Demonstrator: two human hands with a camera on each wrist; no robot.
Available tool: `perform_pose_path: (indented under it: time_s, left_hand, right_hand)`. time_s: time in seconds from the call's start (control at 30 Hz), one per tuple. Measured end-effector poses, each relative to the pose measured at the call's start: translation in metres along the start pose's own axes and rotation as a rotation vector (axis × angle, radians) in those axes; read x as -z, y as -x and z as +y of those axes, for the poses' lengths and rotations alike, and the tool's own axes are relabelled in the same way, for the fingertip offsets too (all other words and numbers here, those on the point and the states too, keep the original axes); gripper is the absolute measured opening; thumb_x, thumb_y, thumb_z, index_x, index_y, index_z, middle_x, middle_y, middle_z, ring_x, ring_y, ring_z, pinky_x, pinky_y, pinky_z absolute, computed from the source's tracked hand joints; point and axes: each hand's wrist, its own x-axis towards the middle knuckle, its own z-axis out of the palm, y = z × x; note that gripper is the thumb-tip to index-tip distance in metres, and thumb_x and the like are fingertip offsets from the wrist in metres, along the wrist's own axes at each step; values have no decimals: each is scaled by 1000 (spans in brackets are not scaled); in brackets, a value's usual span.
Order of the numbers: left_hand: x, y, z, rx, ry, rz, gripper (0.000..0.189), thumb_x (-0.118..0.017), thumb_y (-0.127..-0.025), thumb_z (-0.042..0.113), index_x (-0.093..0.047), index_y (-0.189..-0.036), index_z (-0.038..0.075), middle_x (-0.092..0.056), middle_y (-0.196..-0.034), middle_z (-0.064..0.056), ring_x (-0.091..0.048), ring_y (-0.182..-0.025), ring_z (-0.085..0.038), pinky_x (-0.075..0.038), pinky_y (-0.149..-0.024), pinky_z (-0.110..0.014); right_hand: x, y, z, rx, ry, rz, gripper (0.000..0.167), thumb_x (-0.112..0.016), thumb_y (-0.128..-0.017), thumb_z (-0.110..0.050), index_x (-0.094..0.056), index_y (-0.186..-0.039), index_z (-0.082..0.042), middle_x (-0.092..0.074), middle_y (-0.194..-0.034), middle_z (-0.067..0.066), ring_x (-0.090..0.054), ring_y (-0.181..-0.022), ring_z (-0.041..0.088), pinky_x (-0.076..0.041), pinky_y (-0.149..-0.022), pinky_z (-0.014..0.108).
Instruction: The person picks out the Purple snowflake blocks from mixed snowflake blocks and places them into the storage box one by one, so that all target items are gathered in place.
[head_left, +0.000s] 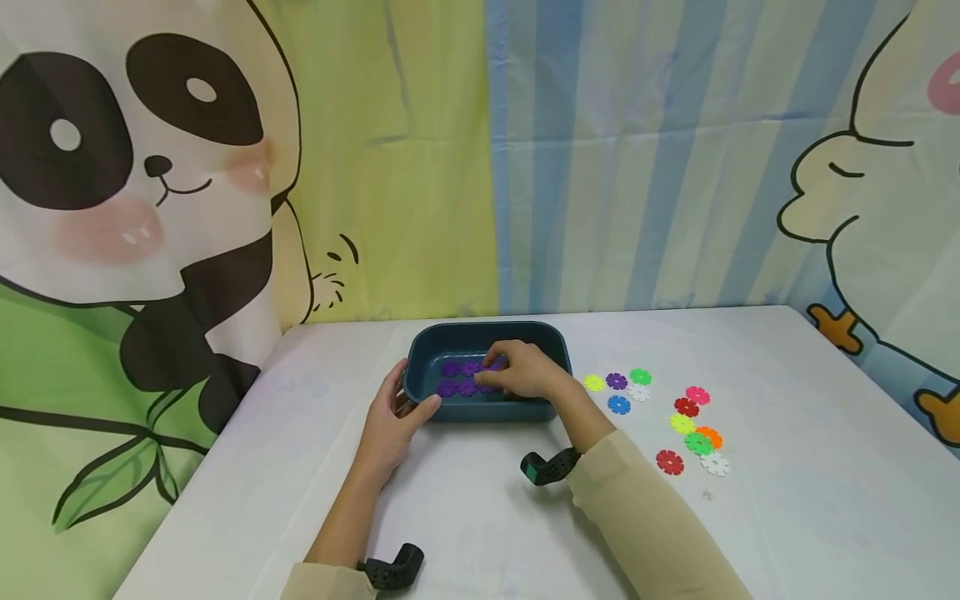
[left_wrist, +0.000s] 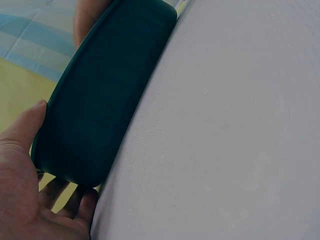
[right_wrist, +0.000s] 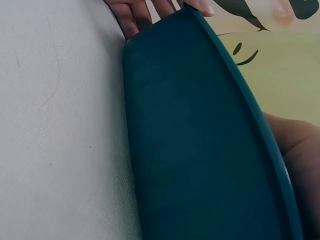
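Observation:
A dark teal rectangular basin [head_left: 495, 412] stands upright on the table, with several purple snowflake discs [head_left: 450, 369] laid flat in rows on its floor. At its left end my left hand [head_left: 390, 421] holds it. The left wrist view shows the thumb against the rim and the fingers [left_wrist: 86, 202] bent against the end wall. My right hand [head_left: 525, 371] reaches over the right part into the basin, thumb and index finger bent down around the purple discs at the right of the rows. Whether they pinch a disc cannot be seen. The basin's wall hides those fingertips in the right wrist view.
Right of the basin lie loose snowflake discs: a blue disc [head_left: 618, 405], a purple disc [head_left: 617, 381], a yellow disc [head_left: 594, 382] and others. Farther right is another loose group with a red disc [head_left: 670, 462]. The white table [head_left: 465, 517] meets a printed curtain [head_left: 420, 208] behind.

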Motion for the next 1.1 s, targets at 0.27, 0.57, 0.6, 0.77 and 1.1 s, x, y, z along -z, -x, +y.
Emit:
perform_pose_path:
  time_s: [0.27, 0.57, 0.6, 0.77, 1.1]
  left_hand:
    - [0, 0, 2, 7, -10, -1, 84, -76, -96, 28, -27, -164, 25, -30, -169, -10, -40, -150, -34, -40, -120, -46]
    - [-1, 1, 2, 6, -18, 2, 86, -77, -95, 30, -27, -164, 23, -30, -169, -10, -41, -150, -34, -38, -122, -48]
    - [0, 0, 2, 5, -19, 3, 87, -78, -95, 31, -27, -164, 23, -29, -169, -10, -41, -150, -34, -38, -122, -48]
    - [1, 0, 2, 0, -24, -2, 89, -79, -93, 34, -26, -165, 22, -29, -170, -10, -41, -150, -33, -37, -122, -49]
    - [1, 0, 1, 7, -23, -6, 88, -78, -95, 33, -25, -165, 24, -29, -170, -10, -42, -149, -33, -37, -123, -48]
  right_hand:
    - [3, 11, 2, 138, -126, 106, 32, -69, -99, -41, -71, -117, -16, -71, -93, 9, -67, -77, 22, -57, -67, 31]
    - [7, 26, 7, 225, -202, 165, 26, -67, -101, -36, -72, -117, -15, -73, -95, 18, -70, -84, 38, -59, -71, 32]
    - [8, 27, 8, 231, -213, 167, 26, -67, -101, -35, -72, -117, -14, -73, -95, 18, -71, -86, 40, -59, -73, 34]
    - [11, 34, 12, 238, -272, 177, 23, -67, -102, -31, -71, -116, -13, -73, -91, 9, -70, -86, 43, -61, -78, 47]
    - [26, 45, 13, 236, -275, 164, 28, -68, -101, -26, -68, -123, -9, -74, -94, 9, -70, -84, 36, -62, -77, 40]
